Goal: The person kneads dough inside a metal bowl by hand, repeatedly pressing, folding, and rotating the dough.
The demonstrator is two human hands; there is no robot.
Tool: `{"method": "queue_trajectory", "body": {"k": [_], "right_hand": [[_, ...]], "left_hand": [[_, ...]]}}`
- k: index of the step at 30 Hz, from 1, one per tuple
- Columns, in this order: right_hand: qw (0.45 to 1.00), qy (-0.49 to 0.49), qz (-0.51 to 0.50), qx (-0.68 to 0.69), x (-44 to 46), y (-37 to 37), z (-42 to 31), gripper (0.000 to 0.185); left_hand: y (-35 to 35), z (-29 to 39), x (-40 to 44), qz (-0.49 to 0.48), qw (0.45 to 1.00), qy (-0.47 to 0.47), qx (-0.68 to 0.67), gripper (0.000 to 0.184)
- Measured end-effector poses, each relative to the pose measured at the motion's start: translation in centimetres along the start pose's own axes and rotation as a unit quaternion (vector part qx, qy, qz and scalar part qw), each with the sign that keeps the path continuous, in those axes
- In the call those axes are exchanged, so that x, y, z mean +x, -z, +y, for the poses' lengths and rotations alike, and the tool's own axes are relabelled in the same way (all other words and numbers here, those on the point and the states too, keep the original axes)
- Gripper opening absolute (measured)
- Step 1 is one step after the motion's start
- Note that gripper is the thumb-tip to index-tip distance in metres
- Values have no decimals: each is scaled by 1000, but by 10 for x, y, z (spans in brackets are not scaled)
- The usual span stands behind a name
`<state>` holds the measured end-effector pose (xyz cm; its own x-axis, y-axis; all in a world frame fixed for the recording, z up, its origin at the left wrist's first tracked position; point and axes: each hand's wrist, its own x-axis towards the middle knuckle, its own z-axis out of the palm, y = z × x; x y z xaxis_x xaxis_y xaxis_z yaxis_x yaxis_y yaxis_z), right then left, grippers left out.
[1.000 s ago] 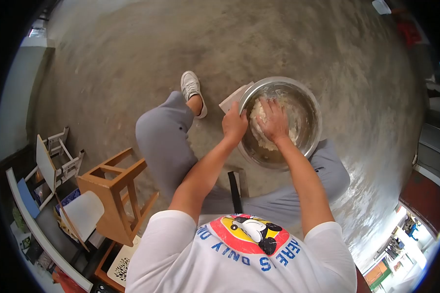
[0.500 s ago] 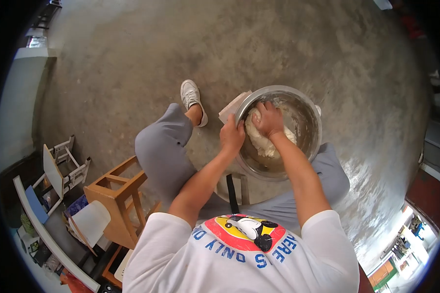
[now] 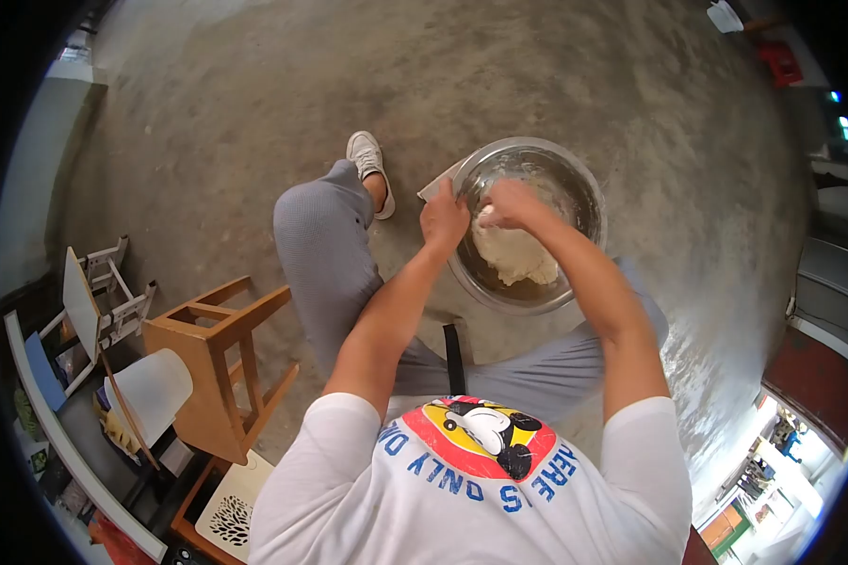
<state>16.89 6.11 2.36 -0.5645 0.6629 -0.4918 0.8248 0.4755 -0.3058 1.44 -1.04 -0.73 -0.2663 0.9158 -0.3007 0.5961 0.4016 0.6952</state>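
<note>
A wide metal bowl (image 3: pixel 589 188) stands in front of me, between my knees, with a pale lump of dough (image 3: pixel 518 254) inside. My left hand (image 3: pixel 445 217) grips the bowl's left rim. Inside the bowl my right hand (image 3: pixel 511 205) is closed on the upper left part of the dough, with its fingers curled down. Pale residue coats the bowl's inner wall. A light, flat-edged object (image 3: pixel 435 186) shows beneath the bowl's left side.
A wooden stool (image 3: pixel 212 353) lies tipped at the left, beside a white seat (image 3: pixel 153 395) and a folding chair (image 3: pixel 83 301). My shoe (image 3: pixel 366 155) rests on the concrete floor, left of the bowl. A red object (image 3: pixel 779 63) is at the far right.
My right hand has gone from spread on the dough to closed at its upper left edge. The dough now looks flatter and wider than half a second ago. My left hand stays on the rim.
</note>
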Motion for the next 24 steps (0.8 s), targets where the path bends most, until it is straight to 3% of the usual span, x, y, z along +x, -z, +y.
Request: {"method": "queue_trajectory", "body": {"k": [1,3,5,8,11,12,21,24], "right_hand": [[997,62,54,4,-16,-2,5,37],[991,57,103,68,-55,13,15,30],[981,-46,12,189,-94,26,21,26],[973,-55,151,169,-133,-3,23,28],[958,78,270,55,-146,-23,3,35],[953,111,275,56,-146,-33,6,44],[931,209,300,6,-77,-72,18,43],[937,195,290,-13,-25,-76,6,25]], "left_hand": [[1,-2,0,-4,1000,0,3,28],[2,-4,0,-3,1000,-6,3,27],[2,-4,-1,6,1000,-14,-1,27],[2,-1,-1,-1,1000,-12,-10,26],[-2,-2,0,5,999,-31,9,25],[-4,-3,0,-7,1000,-22,4,26],[-12,-9,4,12,999,-43,-21,27],[-11,-8,5,5,999,-43,-7,25]]}}
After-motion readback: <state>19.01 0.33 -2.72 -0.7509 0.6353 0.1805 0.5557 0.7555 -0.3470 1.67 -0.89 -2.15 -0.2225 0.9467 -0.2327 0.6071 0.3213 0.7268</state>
